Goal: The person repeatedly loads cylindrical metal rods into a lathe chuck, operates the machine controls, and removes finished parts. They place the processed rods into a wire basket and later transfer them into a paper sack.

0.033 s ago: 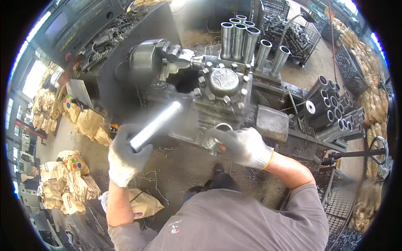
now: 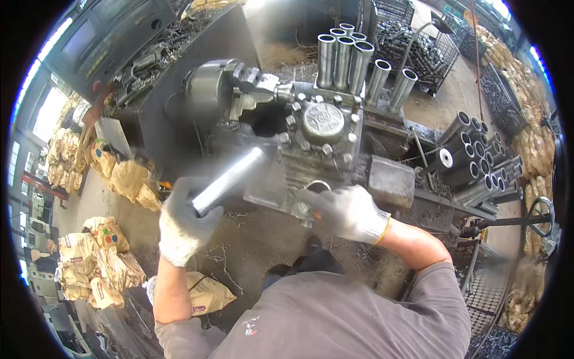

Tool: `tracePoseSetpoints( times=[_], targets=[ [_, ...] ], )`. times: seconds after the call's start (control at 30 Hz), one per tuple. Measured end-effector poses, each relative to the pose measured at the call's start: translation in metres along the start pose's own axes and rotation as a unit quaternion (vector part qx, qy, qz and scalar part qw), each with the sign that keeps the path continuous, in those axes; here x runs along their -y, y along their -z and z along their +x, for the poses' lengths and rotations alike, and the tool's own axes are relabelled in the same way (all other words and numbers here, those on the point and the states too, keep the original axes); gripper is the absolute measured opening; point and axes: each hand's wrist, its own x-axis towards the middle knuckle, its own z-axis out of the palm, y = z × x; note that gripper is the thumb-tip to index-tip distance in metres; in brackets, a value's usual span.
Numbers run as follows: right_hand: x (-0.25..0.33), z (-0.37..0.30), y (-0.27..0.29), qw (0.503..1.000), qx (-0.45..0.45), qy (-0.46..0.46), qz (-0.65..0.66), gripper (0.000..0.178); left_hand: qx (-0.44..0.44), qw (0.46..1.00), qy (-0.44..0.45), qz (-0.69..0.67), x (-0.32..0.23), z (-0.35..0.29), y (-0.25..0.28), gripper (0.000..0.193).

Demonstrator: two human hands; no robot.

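Note:
My left hand [image 2: 188,218], in a pale work glove with grey fingers, is closed round the lower end of a shiny metal tube [image 2: 230,179]. The tube slants up and to the right, its far end blurred in front of the lathe's chuck [image 2: 212,87]. My right hand [image 2: 350,212], in a similar glove with a yellow cuff edge, is closed at the front of the lathe carriage beside a metal ring [image 2: 317,186]. Its fingers are blurred, and what they hold is hidden. Beyond it sits the bolted tool post [image 2: 323,121].
Several upright metal tubes [image 2: 342,60] stand behind the tool post. More tubes [image 2: 472,149] are stacked at the right, near a handwheel [image 2: 540,215]. A wire basket of metal parts [image 2: 412,48] stands at the back. Brown paper sacks [image 2: 98,260] lie at the left.
My left hand and the tube have shifted very slightly to the right. The whole view has moved a little; my right hand stays at the carriage.

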Motion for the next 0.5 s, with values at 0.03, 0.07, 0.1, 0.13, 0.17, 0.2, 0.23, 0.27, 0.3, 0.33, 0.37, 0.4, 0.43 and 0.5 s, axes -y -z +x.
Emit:
tracePoseSetpoints(
  times=[0.03,0.07,0.1,0.13,0.17,0.2,0.23,0.27,0.3,0.33,0.37,0.4,0.43,0.5],
  targets=[
    [-0.008,0.008,-0.002,0.997,-0.046,0.058,-0.012,0.068,0.017,0.999,0.002,0.028,-0.002,0.014,-0.003,0.042],
    [-0.013,0.012,-0.001,0.997,-0.032,0.067,-0.019,0.069,0.025,0.995,-0.070,0.068,0.007,0.031,-0.009,0.041],
    [-0.015,0.016,0.002,0.997,-0.019,0.075,-0.026,0.070,0.040,0.989,-0.098,0.099,0.010,0.047,-0.014,0.041],
    [-0.015,0.021,0.006,0.996,0.001,0.080,-0.037,0.071,0.055,0.983,-0.124,0.122,0.011,0.063,-0.024,0.041],
    [-0.011,0.025,0.014,0.995,0.019,0.068,-0.067,0.063,0.078,0.983,-0.121,0.112,0.010,0.078,-0.034,0.040],
    [-0.013,0.024,0.013,0.997,0.008,0.056,-0.051,0.065,0.083,0.977,-0.175,0.086,0.012,0.093,-0.045,0.040],
    [-0.007,0.030,0.029,0.998,0.050,0.020,-0.025,0.064,0.108,0.969,-0.206,0.080,0.013,0.107,-0.053,0.040],
    [0.001,0.031,0.044,0.996,0.091,-0.021,0.003,0.064,0.136,0.959,-0.240,0.072,0.013,0.117,-0.063,0.040],
    [-0.005,0.029,0.044,0.997,0.064,-0.006,0.041,0.073,0.147,0.952,-0.261,0.069,0.016,0.126,-0.073,0.039],
    [0.003,0.036,0.060,0.996,0.067,-0.046,0.046,0.066,0.160,0.945,-0.277,0.066,0.023,0.132,-0.081,0.039],
    [0.007,0.044,0.073,0.997,-0.004,-0.044,0.061,0.062,0.179,0.942,-0.274,0.071,0.029,0.136,-0.085,0.039],
    [0.011,0.055,0.084,0.994,-0.073,-0.039,0.075,0.058,0.195,0.941,-0.265,0.079,0.037,0.137,-0.088,0.038],
    [0.016,0.068,0.096,0.985,-0.127,-0.059,0.103,0.053,0.216,0.940,-0.259,0.053,0.043,0.143,-0.093,0.038],
    [0.007,0.097,0.110,0.970,-0.203,-0.101,0.090,0.056,0.219,0.936,-0.276,0.003,0.046,0.149,-0.100,0.041]
  ],
)
